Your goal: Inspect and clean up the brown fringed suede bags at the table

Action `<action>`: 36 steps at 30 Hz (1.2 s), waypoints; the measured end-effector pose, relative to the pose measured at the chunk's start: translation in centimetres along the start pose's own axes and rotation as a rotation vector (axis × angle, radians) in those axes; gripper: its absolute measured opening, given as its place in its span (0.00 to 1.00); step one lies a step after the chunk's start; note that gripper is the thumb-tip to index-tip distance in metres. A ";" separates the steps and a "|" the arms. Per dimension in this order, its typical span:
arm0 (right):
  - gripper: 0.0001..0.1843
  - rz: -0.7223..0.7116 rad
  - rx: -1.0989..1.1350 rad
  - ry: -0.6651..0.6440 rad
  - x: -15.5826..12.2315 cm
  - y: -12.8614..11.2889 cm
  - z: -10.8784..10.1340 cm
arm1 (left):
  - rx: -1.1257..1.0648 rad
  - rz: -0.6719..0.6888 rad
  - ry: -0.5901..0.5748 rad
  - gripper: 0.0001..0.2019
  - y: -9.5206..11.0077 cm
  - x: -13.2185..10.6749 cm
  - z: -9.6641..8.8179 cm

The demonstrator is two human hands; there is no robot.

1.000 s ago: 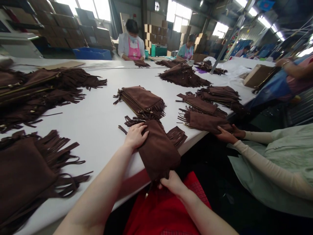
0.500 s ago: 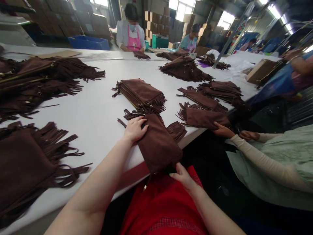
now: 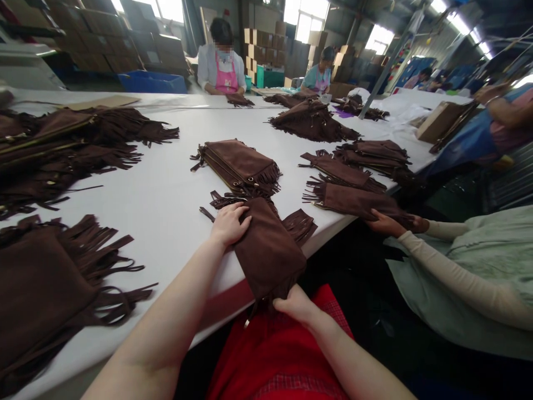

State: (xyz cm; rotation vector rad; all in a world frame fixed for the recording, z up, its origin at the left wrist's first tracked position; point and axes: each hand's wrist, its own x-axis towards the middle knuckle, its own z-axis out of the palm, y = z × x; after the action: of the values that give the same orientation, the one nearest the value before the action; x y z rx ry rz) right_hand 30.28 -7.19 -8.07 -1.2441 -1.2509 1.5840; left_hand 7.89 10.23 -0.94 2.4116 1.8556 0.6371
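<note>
A dark brown fringed bag [image 3: 270, 250] lies slanted over the table's front edge, its near end hanging toward me. My left hand [image 3: 230, 223] is closed on its upper left edge, the thumb on top of the fabric. At the lower end, my right hand [image 3: 296, 305] grips the bag's near edge, with the fingers partly hidden behind it. A small metal zip pull dangles below the bag's lower left corner. Just beyond lie stacked brown bags [image 3: 237, 164] with gold zips and fringe.
On the white table [image 3: 166, 222], a large fringed bag [image 3: 45, 289] and a heap of bags [image 3: 62, 139] lie left. At right, a co-worker's hands hold another brown bag [image 3: 353, 200]. More bags [image 3: 314, 119] lie farther back. Two people in pink aprons stand across the table.
My right hand has moved left and inward along the bag's lower edge, closing on it. My left hand has stayed in place. The co-worker's bag has shifted right, with both hands on it.
</note>
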 end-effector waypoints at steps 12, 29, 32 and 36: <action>0.05 0.480 -0.410 0.023 -0.9 6.3 -4.3 | -0.015 0.018 0.022 0.22 -0.2 -0.1 0.2; 0.31 -0.047 -0.020 0.149 0.6 3.8 -6.1 | -0.026 0.021 0.035 0.22 -0.2 -0.1 0.2; 0.31 -0.069 0.278 -0.051 0.0 0.0 -5.0 | -0.023 0.020 0.033 0.22 -0.3 0.0 0.2; 0.29 0.060 0.343 -0.107 -0.5 -2.4 -2.3 | -0.020 0.023 0.034 0.22 -0.2 -0.1 0.2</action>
State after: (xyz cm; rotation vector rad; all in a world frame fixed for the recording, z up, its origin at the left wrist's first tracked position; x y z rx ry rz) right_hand 32.55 -6.50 -5.72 -0.9973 -0.9595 1.8386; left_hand 7.70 10.21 -1.21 2.4284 1.8275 0.6986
